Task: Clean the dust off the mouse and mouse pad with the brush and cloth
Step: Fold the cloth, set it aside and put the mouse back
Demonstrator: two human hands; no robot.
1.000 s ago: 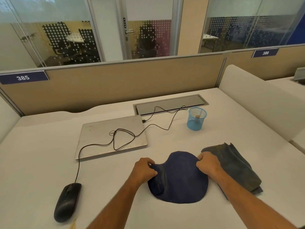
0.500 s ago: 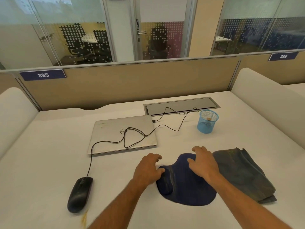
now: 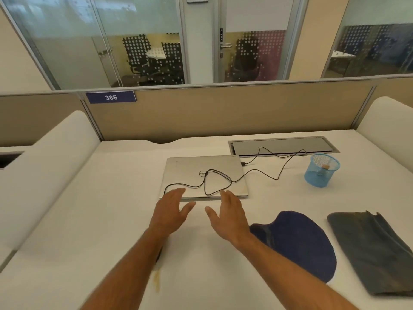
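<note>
At centre frame, the left hand (image 3: 171,212) and right hand (image 3: 228,217) hover empty with fingers spread, just short of a closed laptop (image 3: 190,171); the blue mouse pad (image 3: 299,240) lies lower right, beside the folded grey cloth (image 3: 371,251); the mouse is mostly hidden beneath the left forearm.

Hands: left hand (image 3: 171,210) and right hand (image 3: 228,214) both spread flat, empty, side by side above the desk (image 3: 89,220), fingertips near the laptop's front edge.
Laptop (image 3: 190,173): silver, closed, a black cable (image 3: 216,182) looped across its lid.
Pad (image 3: 299,240): dark blue, flat on the desk, just right of the right wrist.
Cloth (image 3: 375,249): dark grey, folded, right of the pad, apart from it.
Cup (image 3: 321,173): blue mesh, upright, behind the pad.
Mouse: mostly hidden under the left forearm.
Sign (image 3: 111,97): reads 385.
</note>
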